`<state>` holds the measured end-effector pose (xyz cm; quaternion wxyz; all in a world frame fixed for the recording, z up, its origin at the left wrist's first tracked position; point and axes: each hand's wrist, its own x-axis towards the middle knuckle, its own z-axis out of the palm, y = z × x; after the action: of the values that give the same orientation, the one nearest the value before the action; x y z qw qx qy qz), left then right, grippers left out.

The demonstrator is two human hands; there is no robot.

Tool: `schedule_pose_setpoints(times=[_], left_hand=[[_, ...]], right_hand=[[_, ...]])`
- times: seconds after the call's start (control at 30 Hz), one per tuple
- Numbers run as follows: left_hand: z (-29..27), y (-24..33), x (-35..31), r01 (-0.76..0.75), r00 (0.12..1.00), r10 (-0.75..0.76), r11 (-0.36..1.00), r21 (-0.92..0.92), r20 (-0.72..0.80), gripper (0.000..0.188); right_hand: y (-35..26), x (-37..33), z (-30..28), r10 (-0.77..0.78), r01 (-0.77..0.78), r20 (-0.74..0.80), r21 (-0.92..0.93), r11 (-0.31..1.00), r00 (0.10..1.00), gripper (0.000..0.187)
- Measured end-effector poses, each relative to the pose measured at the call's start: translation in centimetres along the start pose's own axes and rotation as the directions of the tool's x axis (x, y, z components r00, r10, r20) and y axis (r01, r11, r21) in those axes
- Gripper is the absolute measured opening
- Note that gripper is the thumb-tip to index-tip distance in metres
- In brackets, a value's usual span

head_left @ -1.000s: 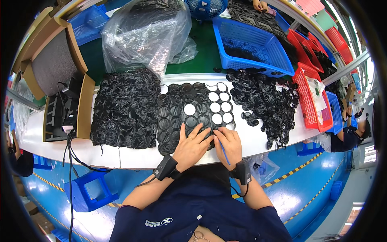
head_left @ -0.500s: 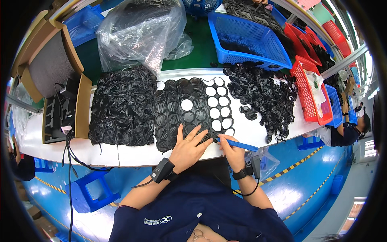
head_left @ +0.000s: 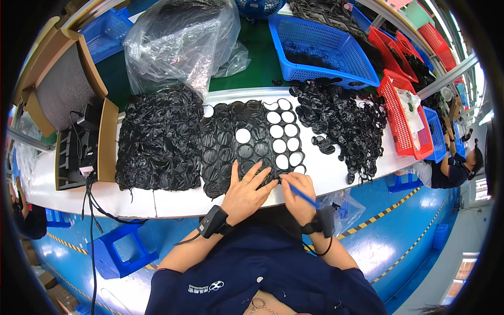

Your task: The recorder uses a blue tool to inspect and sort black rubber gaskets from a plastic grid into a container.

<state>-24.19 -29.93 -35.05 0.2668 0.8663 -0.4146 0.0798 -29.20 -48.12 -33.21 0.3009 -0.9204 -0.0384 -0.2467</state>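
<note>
My left hand (head_left: 247,193) lies flat with its fingers spread over the lower edge of a black sheet of round pieces (head_left: 226,155), whose surface looks wrinkled and filmy. Closed around a slim blue tool (head_left: 303,195), my right hand (head_left: 300,202) is at the sheet's lower right corner; the tool's tip and exact kind cannot be made out. Its fingertips almost meet my left fingers. Just beyond, a strip of black rings (head_left: 285,131) shows white discs or holes in two columns. One more white round (head_left: 243,136) shows in the middle of the sheet.
A thick black stack (head_left: 157,139) lies to the left, beside an open cardboard box (head_left: 108,139) with cables. Loose black pieces (head_left: 341,123) are heaped on the right. Behind stand a clear plastic bag (head_left: 181,44), a blue basket (head_left: 325,50) and a red basket (head_left: 404,115).
My right hand has shifted slightly left and turned, so the blue tool now points more steeply down toward my wrist. My left hand stays in place.
</note>
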Motion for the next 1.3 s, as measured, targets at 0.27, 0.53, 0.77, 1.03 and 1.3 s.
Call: schedule_pose_setpoints(times=[0.27,0.53,0.77,1.03,1.3], left_hand=[[-0.2,0.1,0.0,-0.032,0.999,0.033,0.999,0.037,-0.005,0.033],[-0.1,0.2,0.1,-0.031,0.999,0.031,0.999,0.033,-0.026,0.033],[-0.2,0.3,0.1,-0.018,1.0,0.019,1.0,0.022,-0.025,0.032],[-0.5,1.3,2.0,-0.038,0.997,0.039,0.999,0.015,-0.063,0.027],[1.7,1.7,6.8,-0.181,0.982,0.183,0.983,0.04,-0.051,0.028]], right_hand=[[6.6,1.4,-4.8,0.134,-0.196,-0.193,-0.348,0.917,0.972,0.021],[6.7,-0.3,-3.0,0.475,-0.46,-0.093,0.144,0.876,0.875,0.028],[7.4,-0.1,-3.5,0.574,-0.502,-0.098,0.381,0.776,0.813,0.024],[7.6,0.2,-3.1,0.506,-0.465,-0.076,0.293,0.835,0.859,0.023],[7.4,0.3,-3.2,0.483,-0.46,-0.042,0.242,0.854,0.874,0.023]])
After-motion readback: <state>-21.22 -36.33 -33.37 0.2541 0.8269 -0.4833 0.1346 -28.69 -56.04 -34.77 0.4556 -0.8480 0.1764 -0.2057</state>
